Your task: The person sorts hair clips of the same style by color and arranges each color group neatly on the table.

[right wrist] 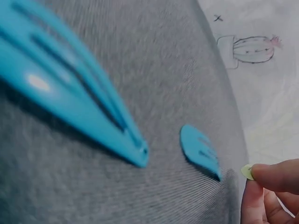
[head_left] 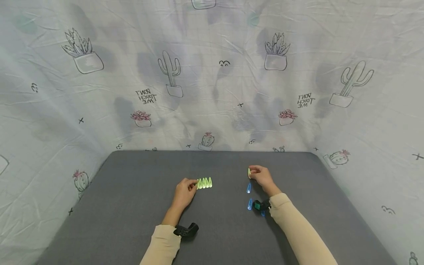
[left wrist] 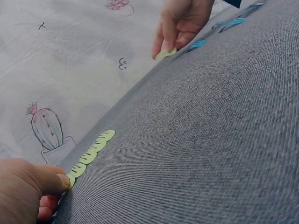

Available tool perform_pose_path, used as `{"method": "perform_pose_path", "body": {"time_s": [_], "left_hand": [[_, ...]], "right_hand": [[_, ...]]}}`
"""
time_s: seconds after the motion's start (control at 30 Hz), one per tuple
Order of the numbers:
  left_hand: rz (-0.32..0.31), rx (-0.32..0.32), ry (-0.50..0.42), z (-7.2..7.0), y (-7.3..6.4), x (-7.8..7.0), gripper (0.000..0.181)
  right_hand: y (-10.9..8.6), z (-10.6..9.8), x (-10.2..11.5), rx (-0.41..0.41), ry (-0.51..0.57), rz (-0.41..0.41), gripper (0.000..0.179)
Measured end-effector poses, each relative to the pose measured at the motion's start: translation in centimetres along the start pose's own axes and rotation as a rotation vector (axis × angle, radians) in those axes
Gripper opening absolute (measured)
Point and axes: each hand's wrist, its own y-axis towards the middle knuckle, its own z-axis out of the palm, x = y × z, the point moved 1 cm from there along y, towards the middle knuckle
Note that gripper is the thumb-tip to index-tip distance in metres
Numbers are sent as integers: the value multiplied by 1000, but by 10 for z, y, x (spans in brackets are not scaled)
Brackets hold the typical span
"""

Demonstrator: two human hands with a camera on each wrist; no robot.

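Observation:
Several yellow-green snap hair clips (head_left: 204,183) stand side by side in a short row on the grey table. My left hand (head_left: 184,192) is at the row's left end, thumb and finger pinching the end clip (left wrist: 71,181). To the right, my right hand (head_left: 262,176) pinches another yellow-green hair clip (head_left: 249,173) between thumb and fingertips. Just nearer than that clip lies a blue hair clip (head_left: 248,188), with a second blue clip (head_left: 250,204) closer still. A further blue clip (head_left: 263,213) is partly hidden by the right wrist's camera.
The grey cloth-like tabletop (head_left: 218,235) spreads under both arms. Behind and at the sides hangs a pale curtain (head_left: 205,84) printed with potted cacti. Black wrist cameras (head_left: 186,230) sit over the beige sleeves (head_left: 162,243).

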Motion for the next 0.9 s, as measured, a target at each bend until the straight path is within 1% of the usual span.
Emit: {"method": "perform_pose_path", "body": {"time_s": [0.27, 0.5, 0.67, 0.73, 0.9], "left_hand": [[-4, -7, 4, 0, 0, -1, 16], [5, -20, 0, 0, -2, -1, 16], [2, -15, 5, -1, -1, -2, 16], [3, -17, 7, -1, -1, -2, 16], [12, -25, 12, 0, -1, -2, 16]], "right_hand": [[-11, 0, 9, 57, 135, -41, 38], [-28, 10, 22, 133, 217, -108, 39], [-39, 22, 26, 171, 238, -114, 37], [-43, 27, 27, 175, 238, -110, 36], [-51, 41, 30, 180, 244, -130, 38]]}}
